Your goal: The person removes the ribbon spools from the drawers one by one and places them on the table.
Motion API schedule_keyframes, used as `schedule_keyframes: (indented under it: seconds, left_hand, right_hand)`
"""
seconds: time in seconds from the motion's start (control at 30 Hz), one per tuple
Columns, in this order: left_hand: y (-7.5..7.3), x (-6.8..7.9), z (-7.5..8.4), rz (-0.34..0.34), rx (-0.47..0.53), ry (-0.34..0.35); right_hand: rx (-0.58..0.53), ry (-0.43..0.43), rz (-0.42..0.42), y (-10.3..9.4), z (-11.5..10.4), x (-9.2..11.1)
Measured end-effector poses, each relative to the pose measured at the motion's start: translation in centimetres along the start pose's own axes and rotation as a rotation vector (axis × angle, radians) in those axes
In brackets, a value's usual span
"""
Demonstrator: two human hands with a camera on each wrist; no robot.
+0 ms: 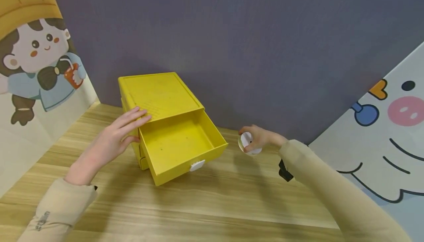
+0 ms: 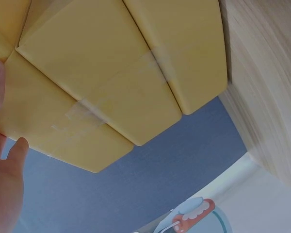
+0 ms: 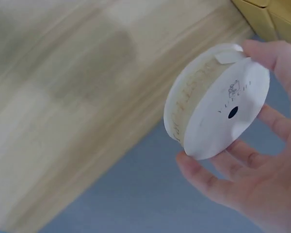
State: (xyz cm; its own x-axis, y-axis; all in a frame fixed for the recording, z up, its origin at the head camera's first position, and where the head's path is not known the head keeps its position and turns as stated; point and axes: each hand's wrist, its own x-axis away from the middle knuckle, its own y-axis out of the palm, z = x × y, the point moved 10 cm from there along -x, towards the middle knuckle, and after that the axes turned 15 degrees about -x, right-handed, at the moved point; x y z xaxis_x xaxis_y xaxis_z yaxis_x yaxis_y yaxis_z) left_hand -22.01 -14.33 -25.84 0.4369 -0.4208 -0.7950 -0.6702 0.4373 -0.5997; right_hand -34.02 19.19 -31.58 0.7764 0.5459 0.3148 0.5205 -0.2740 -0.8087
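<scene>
A yellow drawer box [image 1: 159, 93] stands against the back wall, its top drawer [image 1: 180, 142] pulled out, with bare yellow floor inside and a white handle [image 1: 197, 165] on the front. My left hand [image 1: 120, 133] rests on the box's front left corner: straight fingers lie over the top, thumb at the side. In the left wrist view, strips of clear tape [image 2: 87, 116] cross the box's side. To the right of the drawer, above the table, my right hand [image 1: 260, 139] grips a white spool of cream ribbon [image 3: 228, 107] by its rim, between thumb and fingers.
The wood-grain table [image 1: 212, 212] meets a dark blue-grey wall [image 1: 248, 50] at the back. Panels with cartoon pictures [image 1: 391, 139] rise on the right and left. A black object [image 1: 285, 171] shows beneath the right sleeve.
</scene>
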Motion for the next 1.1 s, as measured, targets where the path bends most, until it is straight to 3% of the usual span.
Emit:
schedule_keyframes:
  seconds: [0.4,0.57,0.8,1.1]
  left_hand:
    - [0.0,0.0,-0.1,-0.016,0.002,0.001]
    - [0.0,0.0,0.0,-0.019,-0.002,-0.004]
    - [0.1,0.1,0.0,-0.021,-0.004,-0.004]
    - [0.0,0.2,-0.1,-0.025,-0.005,-0.012]
  right_hand:
    - [-0.085,-0.061,0.022,3.4,2.6,-1.1]
    - [-0.08,0.015,0.035,4.8,4.6,-1.5]
    - [-0.081,0.007,0.02,6.8,5.1,-1.8]
    - [-0.099,0.102,0.045,7.9,6.9,-2.0]
